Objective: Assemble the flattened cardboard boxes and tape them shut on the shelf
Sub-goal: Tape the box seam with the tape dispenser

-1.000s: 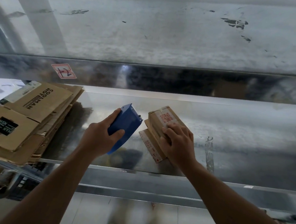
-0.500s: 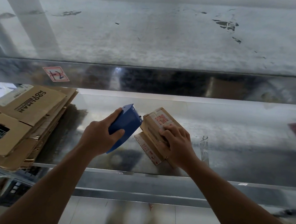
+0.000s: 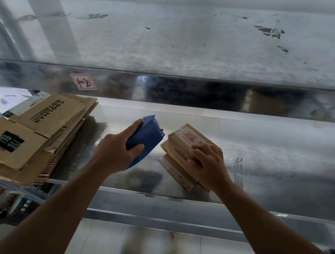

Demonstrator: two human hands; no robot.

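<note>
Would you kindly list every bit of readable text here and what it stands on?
"COOLMAN", with a second line like "HOTMAN": top flattened carton.
"12", handwritten: red-bordered sticker on the shelf rail.
Too blurred: black logo on the front carton.
Too blurred: red print on the small box.

Two hands show, a left hand and a right hand. There is one tape dispenser, one small box, one pile of flattened boxes and one sticker.
</note>
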